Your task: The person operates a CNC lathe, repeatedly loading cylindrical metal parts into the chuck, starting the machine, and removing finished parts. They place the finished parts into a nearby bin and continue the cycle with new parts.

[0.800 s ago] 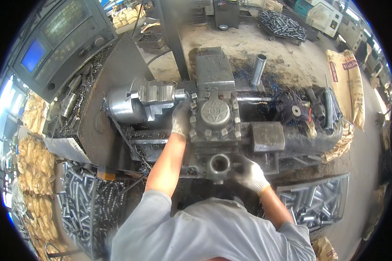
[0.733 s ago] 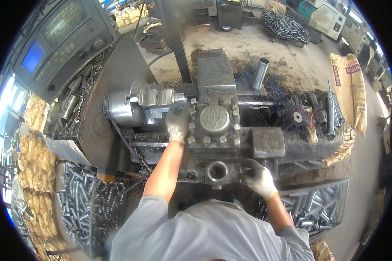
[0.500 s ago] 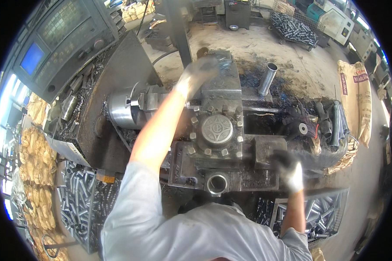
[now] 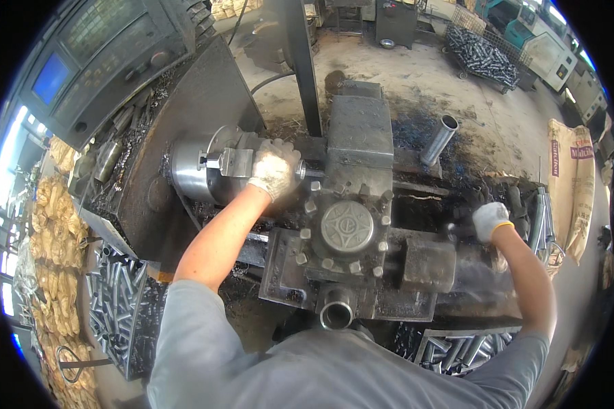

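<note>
1. The left hand point(image 4: 275, 167), gloved, is closed over a short tube point(image 4: 301, 170), fingers curled across its top; the fingertips are hidden.
2. The tube is at the chuck point(image 4: 189, 170), just right of a stepped block point(image 4: 237, 163) on the chuck's face. The palm hides most of it, so its seating cannot be told.
3. The tube's long axis runs left to right, roughly in line with the chuck's; its bright visible end points right, toward the tool post point(image 4: 331, 253).
4. The right hand point(image 4: 491, 221), also gloved, is well apart, at the machine's right end. Its fingers look partly bent, pointing left, but blur and dark parts hide the tips; whether it has hold of anything cannot be told.
5. The tool post lies between the hands, topped by a round cap point(image 4: 348, 227). A box-shaped block point(image 4: 430, 266) is to its right.
6. Nearest the body, a round socket point(image 4: 337, 315) opens upward.
7. Behind the machine's bed, a pipe point(image 4: 439, 141) stands leaning right, open end up.
8. Bins of cut tubes flank the body: left bin point(image 4: 142, 334), right bin point(image 4: 426, 333).
</note>
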`<action>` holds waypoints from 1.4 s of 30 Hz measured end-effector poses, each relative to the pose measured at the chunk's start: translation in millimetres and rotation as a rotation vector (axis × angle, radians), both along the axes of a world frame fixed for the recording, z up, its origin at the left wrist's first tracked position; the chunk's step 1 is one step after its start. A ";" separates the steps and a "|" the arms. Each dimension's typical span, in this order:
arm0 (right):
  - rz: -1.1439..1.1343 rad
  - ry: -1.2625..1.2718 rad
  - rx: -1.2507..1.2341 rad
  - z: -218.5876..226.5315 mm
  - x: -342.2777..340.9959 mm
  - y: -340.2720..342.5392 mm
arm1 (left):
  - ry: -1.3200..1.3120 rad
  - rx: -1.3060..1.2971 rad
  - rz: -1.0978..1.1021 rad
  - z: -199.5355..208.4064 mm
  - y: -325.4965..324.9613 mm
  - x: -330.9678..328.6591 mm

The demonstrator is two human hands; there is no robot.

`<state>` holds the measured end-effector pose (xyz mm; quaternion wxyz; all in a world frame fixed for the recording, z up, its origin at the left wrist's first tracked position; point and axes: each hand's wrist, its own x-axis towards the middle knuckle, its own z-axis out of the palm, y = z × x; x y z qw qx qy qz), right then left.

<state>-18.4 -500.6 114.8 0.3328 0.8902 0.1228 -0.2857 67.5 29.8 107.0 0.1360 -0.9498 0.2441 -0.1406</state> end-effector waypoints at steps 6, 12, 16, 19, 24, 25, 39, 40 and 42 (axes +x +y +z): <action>0.134 -0.270 0.887 45.2 52.4 137.3 | 0.075 0.024 -0.017 -11.0 4.1 5.4; 0.216 -0.088 0.983 -4.9 99.6 240.5 | 0.023 -0.011 -0.002 -8.6 -1.2 -1.3; 0.256 -0.064 0.967 -23.6 104.7 247.6 | 0.095 0.035 0.028 -3.4 -2.8 -3.8; 0.247 -0.026 0.983 -29.2 109.1 248.5 | 0.068 0.022 0.007 -0.1 -3.6 -4.8; 0.296 -0.034 1.004 -28.9 113.9 249.0 | 0.066 0.057 0.021 -1.5 -4.7 -4.7; 0.308 -0.047 1.011 -27.6 113.7 248.6 | 0.084 0.059 0.022 -2.7 -4.5 -4.0; 0.297 -0.141 1.068 -31.0 107.6 251.4 | 0.091 0.058 0.032 -12.8 -2.0 1.4; 0.293 -0.155 1.068 -30.9 110.1 250.2 | 0.078 0.059 0.027 -12.3 -2.4 1.8; 0.297 -0.069 1.016 -31.7 114.2 249.5 | 0.092 0.012 0.024 -10.8 -3.2 1.9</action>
